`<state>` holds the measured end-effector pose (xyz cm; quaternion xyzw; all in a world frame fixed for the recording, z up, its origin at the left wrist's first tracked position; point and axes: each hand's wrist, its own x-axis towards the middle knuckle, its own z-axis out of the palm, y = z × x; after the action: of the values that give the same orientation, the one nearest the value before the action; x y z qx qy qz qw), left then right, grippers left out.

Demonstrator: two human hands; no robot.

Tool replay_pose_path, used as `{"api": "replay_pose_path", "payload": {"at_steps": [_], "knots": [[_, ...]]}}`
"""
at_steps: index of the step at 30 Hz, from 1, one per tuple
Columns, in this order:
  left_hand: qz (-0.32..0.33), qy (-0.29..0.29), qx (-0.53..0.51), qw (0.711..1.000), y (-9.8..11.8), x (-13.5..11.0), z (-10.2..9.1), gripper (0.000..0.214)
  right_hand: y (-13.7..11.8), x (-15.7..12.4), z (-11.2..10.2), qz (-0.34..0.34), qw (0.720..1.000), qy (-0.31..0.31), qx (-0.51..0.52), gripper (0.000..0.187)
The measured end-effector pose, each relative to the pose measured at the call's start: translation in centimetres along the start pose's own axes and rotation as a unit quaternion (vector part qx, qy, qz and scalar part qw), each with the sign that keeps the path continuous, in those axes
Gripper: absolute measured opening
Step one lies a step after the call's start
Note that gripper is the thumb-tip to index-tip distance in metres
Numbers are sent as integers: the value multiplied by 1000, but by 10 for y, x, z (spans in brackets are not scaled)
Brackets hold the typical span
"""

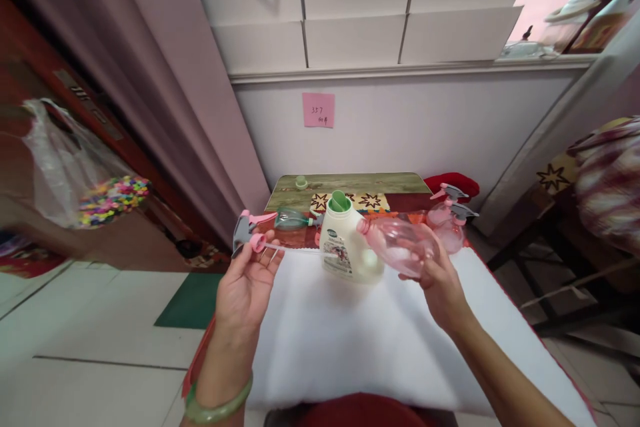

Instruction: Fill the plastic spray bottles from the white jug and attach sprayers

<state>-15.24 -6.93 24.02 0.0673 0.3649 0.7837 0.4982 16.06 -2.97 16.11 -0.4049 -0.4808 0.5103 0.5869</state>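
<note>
My left hand [250, 277] is closed on a pink and grey spray trigger head [245, 228], whose thin clear tube points right. In my right hand [443, 280] a transparent pink spray bottle [400, 243] is tipped on its side, its open neck facing left. Between the hands stands a cream detergent jug [345, 247] with a green spout and no cap on it. Behind, a green spray bottle [293, 219] lies on its side. To the right, pink spray bottles [447, 233] with grey and pink triggers stand upright.
A white cloth [360, 340] covers the near tabletop. A green cap [301, 181] sits on the wood-patterned far part. On the left hangs a plastic bag [75, 167] of colourful pieces; a dark stool [565, 260] stands on the right.
</note>
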Motion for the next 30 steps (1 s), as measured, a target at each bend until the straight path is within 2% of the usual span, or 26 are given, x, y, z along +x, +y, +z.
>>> {"api": "replay_pose_path", "payload": {"at_steps": [2,5,11,17,21,24,30], "knots": [[2,-16,7,1000,-4,0,8,23,15,-21,-8,-13,1000,-6,0,70],[-2,-38,12,999,-10,1,18,22,25,-40,-18,-38,999,-15,-9,72],[-8,-67,14,998,-23,-3,32,18,20,-49,-26,-18,999,-17,-20,77],[-7,-118,40,992,-34,-14,34,9,19,-53,-10,-6,1000,-22,-7,78],[-5,-153,65,986,-46,-24,33,17,19,-60,8,-15,999,-35,9,82],[-7,-168,88,982,-57,-32,32,24,19,-66,20,-37,999,-33,8,86],[-15,-175,93,980,-69,-44,29,20,22,-76,32,-112,993,12,-38,87]]}}
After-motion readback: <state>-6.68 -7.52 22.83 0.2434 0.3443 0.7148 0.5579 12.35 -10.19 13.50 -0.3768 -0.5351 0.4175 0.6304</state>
